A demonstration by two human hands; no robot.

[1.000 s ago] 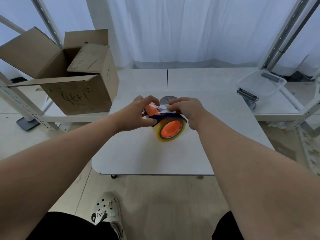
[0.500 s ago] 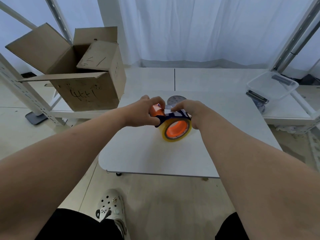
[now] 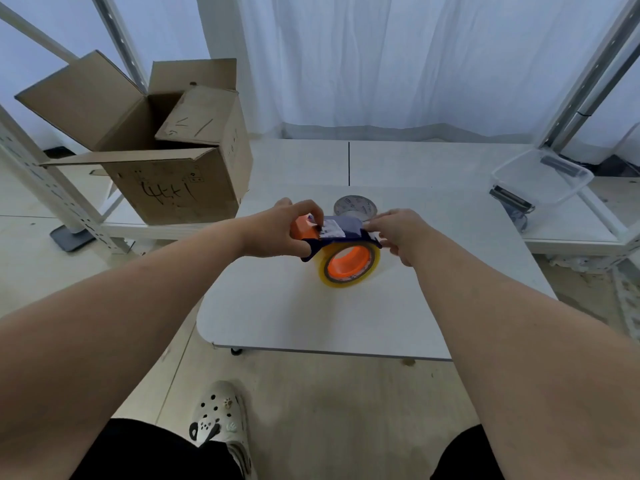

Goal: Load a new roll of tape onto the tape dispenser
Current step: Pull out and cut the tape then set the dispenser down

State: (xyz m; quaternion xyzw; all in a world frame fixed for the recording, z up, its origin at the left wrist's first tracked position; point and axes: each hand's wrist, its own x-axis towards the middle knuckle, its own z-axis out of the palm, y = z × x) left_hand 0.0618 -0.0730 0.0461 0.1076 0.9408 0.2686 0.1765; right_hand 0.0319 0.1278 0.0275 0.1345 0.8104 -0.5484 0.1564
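Observation:
A tape dispenser with a dark blue frame, an orange handle and an orange hub is held over the white table. A yellowish clear tape roll sits on its hub. My left hand grips the orange handle end. My right hand pinches the dispenser's right end, near its front edge. A second, pale tape roll lies flat on the table just behind the dispenser.
An open cardboard box stands on a low shelf at the left. A clear plastic bin and a metal part sit at the right. Metal rack posts flank the table. My shoe is below the table's front edge.
My right hand has slid from on top of the dispenser to its right end. The camera view shifted, so the scene sits slightly further right. My left hand keeps its grip.

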